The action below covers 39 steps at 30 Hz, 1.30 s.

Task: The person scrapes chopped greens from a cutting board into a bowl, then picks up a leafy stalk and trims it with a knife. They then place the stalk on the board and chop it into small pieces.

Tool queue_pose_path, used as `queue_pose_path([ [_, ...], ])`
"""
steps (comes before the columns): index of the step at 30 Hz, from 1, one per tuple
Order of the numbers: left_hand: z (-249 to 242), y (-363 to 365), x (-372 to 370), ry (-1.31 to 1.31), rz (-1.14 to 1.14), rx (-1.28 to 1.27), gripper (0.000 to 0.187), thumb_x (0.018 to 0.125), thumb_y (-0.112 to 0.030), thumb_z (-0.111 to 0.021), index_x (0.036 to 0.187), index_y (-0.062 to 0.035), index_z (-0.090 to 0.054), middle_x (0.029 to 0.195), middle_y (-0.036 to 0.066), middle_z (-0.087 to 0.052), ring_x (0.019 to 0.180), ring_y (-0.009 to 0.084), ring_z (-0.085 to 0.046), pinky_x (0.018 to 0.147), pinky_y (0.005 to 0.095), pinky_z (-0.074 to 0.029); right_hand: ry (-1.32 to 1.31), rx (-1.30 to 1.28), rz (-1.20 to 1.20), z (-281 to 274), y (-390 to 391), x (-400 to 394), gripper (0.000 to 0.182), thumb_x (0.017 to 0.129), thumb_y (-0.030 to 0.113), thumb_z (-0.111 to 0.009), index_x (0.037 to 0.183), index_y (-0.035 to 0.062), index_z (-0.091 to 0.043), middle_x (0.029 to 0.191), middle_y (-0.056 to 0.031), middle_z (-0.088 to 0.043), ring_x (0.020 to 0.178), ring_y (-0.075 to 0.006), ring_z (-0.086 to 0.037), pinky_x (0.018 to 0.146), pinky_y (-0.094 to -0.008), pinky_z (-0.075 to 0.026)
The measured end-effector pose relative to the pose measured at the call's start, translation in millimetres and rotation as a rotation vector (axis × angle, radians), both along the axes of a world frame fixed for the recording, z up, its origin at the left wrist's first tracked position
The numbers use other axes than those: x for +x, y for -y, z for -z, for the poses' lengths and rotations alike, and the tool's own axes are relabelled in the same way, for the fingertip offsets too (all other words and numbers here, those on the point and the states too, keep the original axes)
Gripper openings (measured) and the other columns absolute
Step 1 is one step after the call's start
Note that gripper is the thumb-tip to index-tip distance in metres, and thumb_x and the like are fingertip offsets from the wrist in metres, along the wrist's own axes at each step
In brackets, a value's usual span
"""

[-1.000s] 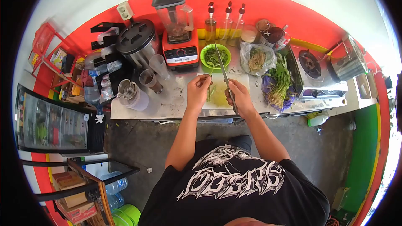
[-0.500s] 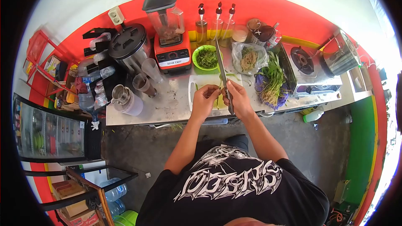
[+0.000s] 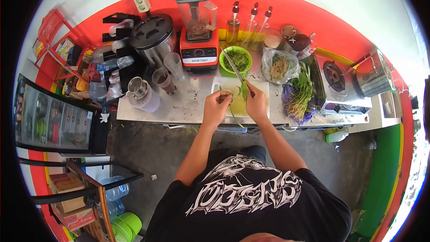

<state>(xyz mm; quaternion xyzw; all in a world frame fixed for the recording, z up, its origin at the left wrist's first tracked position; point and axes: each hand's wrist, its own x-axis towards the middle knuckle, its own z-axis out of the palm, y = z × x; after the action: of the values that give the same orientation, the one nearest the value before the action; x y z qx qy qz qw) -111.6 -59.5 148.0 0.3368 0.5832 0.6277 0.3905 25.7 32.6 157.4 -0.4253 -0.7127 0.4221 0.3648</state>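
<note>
My left hand [image 3: 217, 107] is closed in a pinch on a thin green stem [image 3: 234, 117] that hangs below the fingers. My right hand [image 3: 256, 103] grips a long knife [image 3: 232, 64], its blade slanting up and left across the rim of a bright green bowl [image 3: 224, 66]. Against the right fingers lies a green leaf [image 3: 244, 93]. Both hands are over a white cutting board [image 3: 262, 90] with a yellowish patch in its middle. Chopped greens [image 3: 238, 59] fill the bowl behind it.
To the right sit a bundle of leafy greens with roots [image 3: 299, 94], a plastic bag of roots [image 3: 280, 66] and a gas stove [image 3: 342, 80]. A red blender [image 3: 199, 54], plastic cups [image 3: 163, 80] and a metal-topped jug [image 3: 143, 96] stand left. Pump bottles [image 3: 233, 29] line the wall.
The knife has swung from nearly upright to slanting left. My hands have moved apart a little, and the stem and leaf show more clearly. The whole view has shifted.
</note>
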Motion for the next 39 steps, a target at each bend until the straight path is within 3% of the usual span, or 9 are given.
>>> queue_pose_path([
  [3, 5, 9, -6, 0.023, -0.060, -0.005, 0.014, 0.094, -0.007, -0.067, 0.100, 0.0055, -0.069, 0.084, 0.005, -0.070, 0.078, 0.0104, -0.064, 0.074, 0.0262, -0.050, -0.104, -0.112, -0.068, 31, -16, -8, 0.031, 0.102, 0.011, -0.054, 0.127, -0.0008, -0.067, 0.074, -0.0051, -0.064, 0.060, -0.0103, -0.048, 0.054, -0.0292, -0.040],
  [5, 4, 18, -10, 0.038, -0.102, -0.013, 0.015, 0.095, -0.008, -0.067, 0.102, 0.0053, -0.069, 0.085, 0.005, -0.070, 0.077, 0.0099, -0.062, 0.074, 0.0258, -0.049, -0.119, -0.680, -0.079, 40, -16, -14, 0.028, 0.105, 0.018, -0.052, 0.125, 0.0028, -0.066, 0.080, -0.0057, -0.059, 0.056, -0.0100, -0.049, 0.049, -0.0262, -0.038],
  [8, 5, 29, -18, 0.062, -0.145, -0.035, 0.015, 0.096, -0.008, -0.066, 0.103, 0.0049, -0.068, 0.086, 0.005, -0.070, 0.078, 0.0091, -0.061, 0.073, 0.0251, -0.048, -0.131, -0.876, -0.090, 78, -17, -23, 0.025, 0.105, 0.026, -0.055, 0.116, 0.0042, -0.061, 0.080, -0.0064, -0.057, 0.052, -0.0100, -0.043, 0.045, -0.0263, -0.034],
  [14, -4, 46, -28, 0.118, -0.238, -0.121, 0.015, 0.097, -0.010, -0.066, 0.104, 0.0037, -0.067, 0.089, 0.005, -0.071, 0.079, 0.0088, -0.060, 0.072, 0.0243, -0.046, -0.044, -1.079, -0.171, 101, -26, -40, 0.033, 0.106, 0.034, -0.051, 0.116, 0.0027, -0.055, 0.082, -0.0102, -0.060, 0.050, -0.0104, -0.042, 0.043, -0.0269, -0.033],
  [20, 8, 32, -35, 0.093, -0.229, -0.110, 0.016, 0.098, -0.013, -0.066, 0.106, 0.0011, -0.068, 0.090, 0.004, -0.071, 0.081, 0.0087, -0.062, 0.071, 0.0243, -0.046, -0.006, -1.138, -0.239, 87, -39, -31, 0.042, 0.108, 0.038, -0.046, 0.122, -0.0006, -0.053, 0.083, -0.0177, -0.068, 0.050, -0.0111, -0.041, 0.043, -0.0279, -0.033],
  [24, 12, 20, -32, 0.085, -0.179, -0.133, 0.019, 0.099, -0.016, -0.065, 0.109, 0.0001, -0.068, 0.092, 0.003, -0.072, 0.078, 0.0084, -0.060, 0.069, 0.0250, -0.045, 0.012, -1.072, -0.220, 56, -35, -14, 0.045, 0.108, 0.039, -0.044, 0.122, -0.0021, -0.055, 0.082, -0.0169, -0.069, 0.049, -0.0115, -0.042, 0.044, -0.0277, -0.034],
  [32, 10, -2, -18, 0.088, -0.162, -0.137, 0.019, 0.099, -0.016, -0.065, 0.109, 0.0002, -0.069, 0.094, 0.003, -0.069, 0.082, 0.0114, -0.063, 0.071, 0.0274, -0.051, -0.377, -0.855, -0.431, -16, -5, 13, 0.048, 0.110, 0.036, -0.043, 0.137, -0.0017, -0.055, 0.081, -0.0121, -0.068, 0.054, -0.0102, -0.046, 0.050, -0.0254, -0.036],
  [35, 12, -7, -12, 0.118, -0.105, -0.089, 0.020, 0.099, -0.016, -0.065, 0.109, 0.0003, -0.069, 0.094, 0.004, -0.069, 0.082, 0.0117, -0.063, 0.071, 0.0277, -0.051, -0.431, -0.915, -0.414, -24, 2, 10, 0.042, 0.109, 0.035, -0.045, 0.124, -0.0022, -0.059, 0.080, -0.0134, -0.069, 0.051, -0.0099, -0.048, 0.047, -0.0235, -0.038],
  [39, 13, -11, -5, 0.109, -0.046, -0.059, 0.020, 0.100, -0.016, -0.064, 0.109, 0.0011, -0.069, 0.095, 0.004, -0.069, 0.083, 0.0116, -0.063, 0.071, 0.0280, -0.052, -0.535, -0.962, -0.367, -20, 8, 9, 0.036, 0.109, 0.035, -0.047, 0.118, 0.0026, -0.060, 0.082, -0.0130, -0.068, 0.053, -0.0102, -0.049, 0.047, -0.0255, -0.038],
])
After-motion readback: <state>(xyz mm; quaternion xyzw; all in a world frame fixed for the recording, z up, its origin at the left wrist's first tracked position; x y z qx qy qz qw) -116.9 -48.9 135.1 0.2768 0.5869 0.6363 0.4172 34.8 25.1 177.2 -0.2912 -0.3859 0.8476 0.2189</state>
